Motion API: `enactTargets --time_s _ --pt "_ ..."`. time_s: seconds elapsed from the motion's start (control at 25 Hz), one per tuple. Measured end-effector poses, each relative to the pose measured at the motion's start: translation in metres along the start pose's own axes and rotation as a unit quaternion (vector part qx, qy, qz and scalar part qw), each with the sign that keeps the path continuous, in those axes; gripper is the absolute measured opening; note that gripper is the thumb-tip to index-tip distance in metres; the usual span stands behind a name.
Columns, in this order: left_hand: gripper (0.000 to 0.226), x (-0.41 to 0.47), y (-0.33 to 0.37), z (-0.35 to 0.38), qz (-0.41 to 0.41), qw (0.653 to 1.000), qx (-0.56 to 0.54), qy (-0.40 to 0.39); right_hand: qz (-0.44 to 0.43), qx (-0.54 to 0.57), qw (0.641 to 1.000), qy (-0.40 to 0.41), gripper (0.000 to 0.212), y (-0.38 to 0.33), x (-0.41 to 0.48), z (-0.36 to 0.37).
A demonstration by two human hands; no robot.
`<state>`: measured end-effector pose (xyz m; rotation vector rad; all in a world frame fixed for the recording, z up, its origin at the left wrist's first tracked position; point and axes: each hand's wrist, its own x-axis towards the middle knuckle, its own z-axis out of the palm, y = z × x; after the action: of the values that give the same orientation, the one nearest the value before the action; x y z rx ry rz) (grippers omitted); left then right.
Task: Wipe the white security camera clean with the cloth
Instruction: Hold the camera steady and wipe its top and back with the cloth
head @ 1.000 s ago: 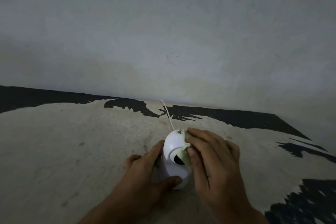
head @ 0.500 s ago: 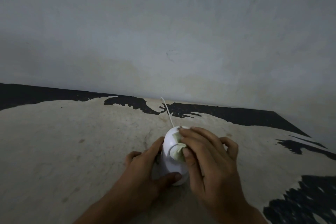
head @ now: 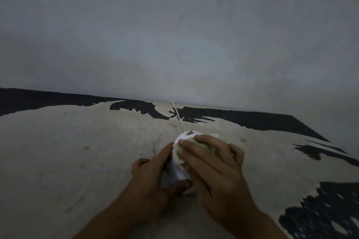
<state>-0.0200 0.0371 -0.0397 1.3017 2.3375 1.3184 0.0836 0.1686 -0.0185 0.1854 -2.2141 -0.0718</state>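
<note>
The white security camera [head: 181, 174] stands upright on the worn surface, low in the middle of the head view. My left hand [head: 153, 182] wraps its base from the left, thumb across the front. A pale green cloth [head: 178, 154] is pressed over the camera's rounded head by my right hand [head: 211, 167], whose fingers lie across it. The lens is hidden under cloth and fingers. A thin white cable [head: 177, 115] runs from the camera's top back toward the wall.
The surface [head: 77, 151] is pale and stained, with black patches [head: 252, 120] along the back and at the right. A bare grey wall [head: 174, 35] rises right behind it. The light is dim.
My right hand has slid the cloth leftward and down over the camera's head, covering the dark lens that showed a second ago. My left hand has kept its hold on the base.
</note>
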Motion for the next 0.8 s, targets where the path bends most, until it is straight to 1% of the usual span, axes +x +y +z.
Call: enactTargets --time_s 0.04,0.08,0.12,0.24,0.32,0.4,0.48,0.56,0.6,0.64,0.72,0.8 --pt "0.072 0.000 -0.001 0.000 0.003 1.000 0.001 0.002 -0.027 -0.001 1.000 -0.007 0.028 0.000 0.001 -0.002" --pt "0.069 0.000 0.000 0.000 0.003 1.000 0.002 0.006 -0.034 0.002 0.999 -0.008 0.027 0.002 0.002 -0.005" --pt "0.068 0.000 0.002 -0.001 0.002 1.000 0.005 0.008 -0.018 0.007 1.000 0.001 0.026 0.004 0.003 -0.006" --pt "0.072 0.000 0.005 -0.003 -0.013 1.000 0.006 0.012 0.100 0.019 0.992 0.068 0.025 0.009 0.002 -0.008" --pt "0.076 0.001 0.004 -0.001 -0.024 1.000 0.007 0.004 0.148 0.034 0.984 0.096 0.026 0.007 0.004 -0.003" --pt "0.079 0.002 0.000 0.002 -0.029 0.999 0.009 0.009 0.127 0.026 0.988 0.086 0.029 0.001 0.008 0.002" --pt "0.083 0.001 -0.001 0.001 -0.022 1.000 0.012 0.018 0.058 0.019 0.997 0.044 0.032 -0.006 0.010 0.002" --pt "0.081 0.001 -0.001 0.001 -0.021 0.999 0.008 0.024 0.002 0.021 1.000 0.015 0.024 -0.006 0.013 -0.003" --pt "0.080 0.001 0.000 0.000 -0.017 1.000 0.007 0.020 0.004 0.022 1.000 0.019 0.024 -0.004 0.012 -0.005" --pt "0.079 0.001 0.001 -0.001 -0.015 1.000 0.008 0.015 0.032 0.027 0.998 0.035 0.024 0.001 0.012 -0.008" --pt "0.078 0.001 0.000 0.000 -0.017 1.000 0.007 0.008 0.115 0.040 0.990 0.074 0.024 0.010 0.009 -0.010" --pt "0.078 0.001 0.001 0.000 -0.023 1.000 0.012 0.004 0.155 0.050 0.983 0.084 0.025 0.011 0.006 -0.007"
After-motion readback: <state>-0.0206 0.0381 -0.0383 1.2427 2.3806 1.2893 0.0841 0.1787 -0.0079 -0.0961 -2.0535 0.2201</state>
